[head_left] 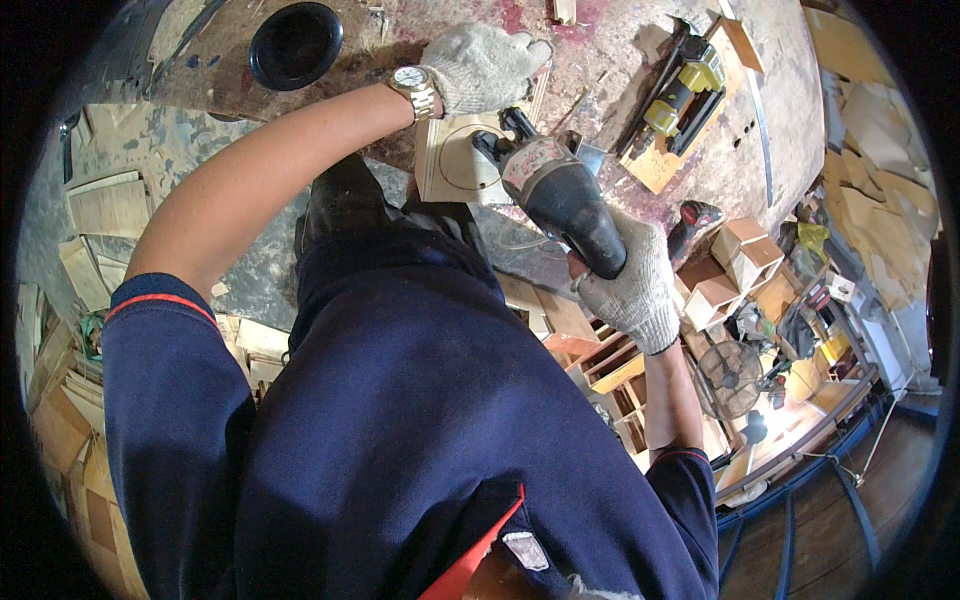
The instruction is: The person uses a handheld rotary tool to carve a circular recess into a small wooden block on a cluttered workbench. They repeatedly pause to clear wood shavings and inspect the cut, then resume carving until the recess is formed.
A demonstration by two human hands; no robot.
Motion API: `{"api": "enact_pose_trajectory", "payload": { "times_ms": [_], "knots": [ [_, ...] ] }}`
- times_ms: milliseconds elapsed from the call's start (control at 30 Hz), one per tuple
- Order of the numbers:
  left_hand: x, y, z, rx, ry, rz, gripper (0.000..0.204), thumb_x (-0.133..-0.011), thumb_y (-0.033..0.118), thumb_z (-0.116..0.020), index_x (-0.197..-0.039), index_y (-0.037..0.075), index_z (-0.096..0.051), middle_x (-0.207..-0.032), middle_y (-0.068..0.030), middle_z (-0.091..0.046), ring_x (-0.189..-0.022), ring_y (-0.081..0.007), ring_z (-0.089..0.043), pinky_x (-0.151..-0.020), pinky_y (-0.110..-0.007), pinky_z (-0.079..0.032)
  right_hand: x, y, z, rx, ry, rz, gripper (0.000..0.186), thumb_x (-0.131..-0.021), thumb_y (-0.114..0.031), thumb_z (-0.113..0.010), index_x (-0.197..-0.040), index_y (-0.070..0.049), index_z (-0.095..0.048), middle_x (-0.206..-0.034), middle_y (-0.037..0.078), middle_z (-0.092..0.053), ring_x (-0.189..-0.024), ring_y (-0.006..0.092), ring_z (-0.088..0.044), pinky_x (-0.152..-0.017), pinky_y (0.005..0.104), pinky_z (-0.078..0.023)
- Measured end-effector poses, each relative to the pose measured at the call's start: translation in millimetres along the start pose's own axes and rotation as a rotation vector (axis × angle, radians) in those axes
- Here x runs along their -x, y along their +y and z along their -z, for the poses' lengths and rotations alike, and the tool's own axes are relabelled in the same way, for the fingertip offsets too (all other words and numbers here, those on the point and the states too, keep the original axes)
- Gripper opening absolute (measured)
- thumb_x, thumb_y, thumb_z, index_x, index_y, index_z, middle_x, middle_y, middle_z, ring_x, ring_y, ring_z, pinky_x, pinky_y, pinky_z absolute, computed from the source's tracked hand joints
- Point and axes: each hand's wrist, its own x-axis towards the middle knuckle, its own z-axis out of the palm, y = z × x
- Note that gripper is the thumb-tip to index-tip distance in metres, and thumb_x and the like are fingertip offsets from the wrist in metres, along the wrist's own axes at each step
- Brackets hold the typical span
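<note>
A pale wooden board point(436, 172) with a drawn circle lies at the near edge of the stained worktable. My left hand point(482, 68), in a light knitted glove, grips the board's far end, its fingers partly curled at the edge. My gloved right hand point(636, 280) is closed round the rear of a black power tool, which looks like a jigsaw point(562, 195). The tool's front end is over the board's right side, beside the circle. Its blade is hidden, so I cannot tell whether it touches the wood.
A black round dish point(296, 46) sits on the worktable point(600, 50) at the far left. At right, a yellow-and-black nail gun point(690, 90) lies by a wooden strip. Wooden boxes point(735, 270), a fan point(730, 378) and scrap wood point(108, 205) stand around.
</note>
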Motion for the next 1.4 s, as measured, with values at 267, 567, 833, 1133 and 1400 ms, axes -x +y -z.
{"api": "enact_pose_trajectory", "payload": {
  "times_ms": [267, 567, 833, 1133, 1400],
  "knots": [
    [-3.1, -4.7, -7.6, 0.091, -0.027, 0.065, 0.02, -0.102, 0.03, -0.057, -0.108, 0.011, -0.061, -0.095, -0.0124, -0.072, -0.085, -0.0303, -0.073, -0.072, -0.044, -0.059, -4.8, -0.6, 3.6, 0.09, -0.024, 0.026, 0.044, -0.068, -0.022, -0.076, -0.108, -0.003, -0.07, -0.079, 0.024, -0.07, -0.079, 0.0399, -0.074, -0.071, 0.0441, -0.056],
    [-3.3, -6.1, -9.7, 0.102, -0.002, 0.067, 0.028, -0.106, 0.038, -0.049, -0.109, 0.013, -0.061, -0.093, -0.011, -0.073, -0.081, -0.0304, -0.074, -0.066, -0.046, -0.058, -9.2, -3.3, 8.9, 0.123, -0.034, 0.068, 0.049, -0.067, -0.023, -0.078, -0.111, -0.003, -0.069, -0.076, 0.024, -0.068, -0.078, 0.0412, -0.073, -0.07, 0.0449, -0.056],
    [-3.2, -3.7, -3.9, 0.067, -0.023, 0.065, 0.029, -0.105, 0.043, -0.052, -0.108, 0.016, -0.062, -0.078, -0.0117, -0.071, -0.072, -0.0298, -0.073, -0.06, -0.044, -0.056, -12.6, -6.6, 13.7, 0.188, -0.045, 0.097, 0.031, -0.067, -0.009, -0.073, -0.098, -0.004, -0.071, -0.077, 0.016, -0.071, -0.071, 0.0278, -0.073, -0.069, 0.0378, -0.055],
    [-1.3, -3.5, 2.2, 0.114, 0.031, 0.036, 0.03, -0.102, 0.044, -0.057, -0.113, 0.017, -0.063, -0.072, -0.0127, -0.069, -0.064, -0.0308, -0.071, -0.055, -0.046, -0.055, -16.1, -14.6, 23.0, 0.207, -0.075, 0.174, 0.03, -0.064, -0.008, -0.073, -0.093, -0.004, -0.07, -0.075, 0.015, -0.071, -0.071, 0.0302, -0.073, -0.07, 0.0383, -0.055],
    [0.3, -0.7, 13.4, 0.131, -0.035, 0.049, 0.03, -0.099, 0.041, -0.061, -0.118, 0.018, -0.062, -0.074, -0.0136, -0.069, -0.068, -0.0313, -0.072, -0.059, -0.046, -0.056, -21.6, -15.5, 24.5, 0.247, -0.071, 0.194, 0.031, -0.067, -0.011, -0.075, -0.097, -0.004, -0.069, -0.075, 0.018, -0.069, -0.072, 0.0351, -0.072, -0.07, 0.04, -0.055]
  ]
}}
